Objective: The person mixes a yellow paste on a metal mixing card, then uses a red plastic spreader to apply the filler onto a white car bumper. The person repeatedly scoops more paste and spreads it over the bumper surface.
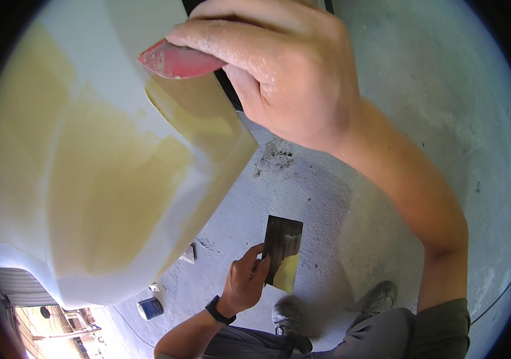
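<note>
Raised at the top of the view, my right hand [303,78] grips a red flexible spreader [183,61], its curved edge bent against or just over a large pale panel [165,239]; I cannot tell if they touch. Yellowish filler patches [112,191] cover much of this panel, which looks like vehicle bodywork. Lower down, my left hand [246,281] is closed on the left edge of a dark rectangular mixing board [283,239]. Yellow filler [286,272] lies on the board's lower right part. A black watch [219,311] is on my left wrist.
Grey concrete floor [399,239] spreads below and to the right, with a dark stain [276,157] near the panel's corner. A dark blue can [150,308] stands at the lower left. My shoes [381,298] show at the bottom. A thin cable [494,301] runs at the lower right.
</note>
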Demonstrator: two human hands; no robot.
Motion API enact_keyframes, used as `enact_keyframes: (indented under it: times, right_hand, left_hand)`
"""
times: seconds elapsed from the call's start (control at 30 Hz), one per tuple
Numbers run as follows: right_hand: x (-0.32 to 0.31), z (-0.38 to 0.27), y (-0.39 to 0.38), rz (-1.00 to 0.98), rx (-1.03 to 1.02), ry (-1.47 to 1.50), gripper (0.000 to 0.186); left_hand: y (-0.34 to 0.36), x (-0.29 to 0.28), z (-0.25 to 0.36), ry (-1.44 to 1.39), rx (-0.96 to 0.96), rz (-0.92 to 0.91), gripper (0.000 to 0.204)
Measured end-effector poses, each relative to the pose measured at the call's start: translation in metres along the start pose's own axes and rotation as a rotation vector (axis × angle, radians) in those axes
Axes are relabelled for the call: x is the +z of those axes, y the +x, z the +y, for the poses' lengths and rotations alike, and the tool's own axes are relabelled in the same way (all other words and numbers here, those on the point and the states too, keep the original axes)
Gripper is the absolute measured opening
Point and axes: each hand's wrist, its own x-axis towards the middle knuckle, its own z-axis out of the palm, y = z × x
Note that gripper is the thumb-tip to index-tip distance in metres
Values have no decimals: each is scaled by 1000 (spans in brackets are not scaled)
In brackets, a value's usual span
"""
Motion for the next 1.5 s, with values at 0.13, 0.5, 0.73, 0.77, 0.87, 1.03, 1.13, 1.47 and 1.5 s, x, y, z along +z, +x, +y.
enact_keyframes:
  times: [0.13,0.5,0.73,0.77,0.87,1.03,1.13,1.47,1.5]
  right_hand:
    - [14,10,-1,98,-97,38,24]
    - [1,-34,-57,-160,77,19,18]
    - [-8,-61,-114,-315,128,-27,38]
    - [-10,-63,-119,-320,145,-10,38]
    - [-10,-68,-130,-368,187,18,34]
    - [-8,-64,-114,-381,252,58,27]
    - [-9,-42,-77,-240,309,-21,23]
    - [23,14,-5,105,-63,61,28]
    - [26,16,-8,129,-115,70,28]
  left_hand:
    - [0,-2,4,50,1,-7,31]
    - [2,-3,4,28,23,-18,29]
    - [2,-1,2,32,26,-7,29]
    - [2,-1,2,30,40,-13,29]
    - [2,-1,2,24,51,-8,29]
    - [2,-3,4,46,53,-19,29]
    - [1,-3,5,85,65,-1,29]
    - [1,-2,6,48,34,-22,31]
    - [1,-3,6,56,58,-20,31]
